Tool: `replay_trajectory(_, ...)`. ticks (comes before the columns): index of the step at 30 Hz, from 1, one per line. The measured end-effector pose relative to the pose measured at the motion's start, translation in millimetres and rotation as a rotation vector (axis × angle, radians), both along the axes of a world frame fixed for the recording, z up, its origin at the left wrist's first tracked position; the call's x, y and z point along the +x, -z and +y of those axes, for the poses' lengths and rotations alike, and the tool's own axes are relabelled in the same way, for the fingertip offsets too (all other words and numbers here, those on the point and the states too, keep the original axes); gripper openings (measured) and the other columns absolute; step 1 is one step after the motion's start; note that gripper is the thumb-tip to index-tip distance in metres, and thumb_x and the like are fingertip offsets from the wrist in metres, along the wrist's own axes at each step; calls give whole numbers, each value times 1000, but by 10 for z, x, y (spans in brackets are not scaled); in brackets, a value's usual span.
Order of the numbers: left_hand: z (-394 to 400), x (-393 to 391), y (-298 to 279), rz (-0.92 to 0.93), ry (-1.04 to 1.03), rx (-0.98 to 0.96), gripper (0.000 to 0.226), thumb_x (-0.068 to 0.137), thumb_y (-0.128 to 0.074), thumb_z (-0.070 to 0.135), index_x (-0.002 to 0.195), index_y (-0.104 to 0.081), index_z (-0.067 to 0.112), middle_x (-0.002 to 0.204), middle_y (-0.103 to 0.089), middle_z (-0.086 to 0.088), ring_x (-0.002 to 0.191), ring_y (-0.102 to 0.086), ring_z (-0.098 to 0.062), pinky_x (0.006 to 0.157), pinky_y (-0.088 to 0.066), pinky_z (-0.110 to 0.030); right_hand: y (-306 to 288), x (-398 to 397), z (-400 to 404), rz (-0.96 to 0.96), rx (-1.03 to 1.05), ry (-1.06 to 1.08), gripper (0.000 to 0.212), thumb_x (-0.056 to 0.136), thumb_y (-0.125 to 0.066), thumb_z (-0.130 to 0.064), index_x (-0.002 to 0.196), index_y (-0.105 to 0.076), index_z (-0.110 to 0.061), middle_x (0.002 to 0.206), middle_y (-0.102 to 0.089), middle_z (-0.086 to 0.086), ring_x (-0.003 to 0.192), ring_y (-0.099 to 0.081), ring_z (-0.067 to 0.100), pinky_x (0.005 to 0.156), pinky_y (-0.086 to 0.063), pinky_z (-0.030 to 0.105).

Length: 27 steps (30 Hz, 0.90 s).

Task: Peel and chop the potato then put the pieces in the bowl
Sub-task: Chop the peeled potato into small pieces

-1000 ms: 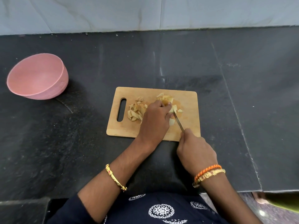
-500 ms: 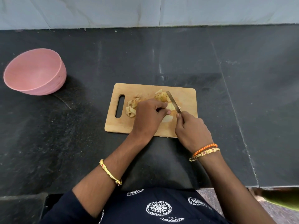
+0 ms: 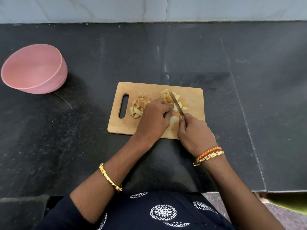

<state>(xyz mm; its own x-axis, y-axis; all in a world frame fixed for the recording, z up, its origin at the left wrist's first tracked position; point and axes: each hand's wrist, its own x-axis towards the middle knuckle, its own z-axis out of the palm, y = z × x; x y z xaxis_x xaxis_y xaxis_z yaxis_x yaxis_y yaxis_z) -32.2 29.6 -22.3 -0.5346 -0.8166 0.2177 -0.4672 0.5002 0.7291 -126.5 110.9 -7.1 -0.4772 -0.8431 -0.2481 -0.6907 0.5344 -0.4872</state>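
A wooden cutting board (image 3: 192, 97) lies on the black counter. On it are a pile of cut potato pieces (image 3: 137, 107) near the handle slot and more pieces (image 3: 166, 97) toward the middle. My left hand (image 3: 154, 118) curls over a potato piece and holds it on the board; most of that piece is hidden. My right hand (image 3: 196, 135) grips a knife (image 3: 177, 105), its blade lying across the pieces beside my left fingertips. A pale slice (image 3: 173, 119) lies between my hands. The empty pink bowl (image 3: 33, 68) stands far left.
The black stone counter (image 3: 249, 80) runs back to a pale tiled wall (image 3: 149, 9). Its front edge is near my body, with a seam line on the right. Bangles circle both wrists.
My right hand pushed the knife forward, from the near edge of the pile to lying across the pieces. My left hand stayed on the potato. The view shifted slightly.
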Motion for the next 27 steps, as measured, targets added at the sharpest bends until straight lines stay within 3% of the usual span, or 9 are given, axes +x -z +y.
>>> replay_trajectory(8, 63, 0, 103, 13, -14, -69, 14, 88, -63, 11, 96, -73, 6, 80, -66, -6, 73, -60, -18, 67, -53, -38, -31, 45, 13, 21, 89, 30, 29, 100, -29, -35, 93, -49, -16, 73, -55, 6, 70, -59, 28, 64, -49, 35)
replay_trajectory(17, 58, 2, 122, 16, -5, -148, 14, 89, -61, 8, 93, -73, 3, 76, -64, -8, 71, -59, -19, 63, -52, -37, -44, 78, -40, 108, 168, 19, 26, 99, -28, -30, 98, -49, -14, 79, -50, 6, 71, -52, 26, 62, -41, 31)
replay_trajectory(21, 80, -9, 130, 23, -23, -166, 12, 88, -62, 8, 91, -74, 4, 73, -64, -6, 69, -56, -17, 60, -50, -33, -63, 77, 72, 101, 202, 8, 21, 100, -28, -29, 90, -42, -17, 71, -45, 2, 70, -50, 27, 62, -38, 31)
replay_trajectory(27, 79, -8, 151, 28, -30, -166, 12, 88, -63, 7, 89, -74, 4, 73, -64, -6, 69, -57, -17, 62, -50, -31, -130, 89, 414, 53, 232, 9, 24, 100, -28, -31, 88, -43, -18, 68, -47, 2, 74, -58, 30, 64, -46, 34)
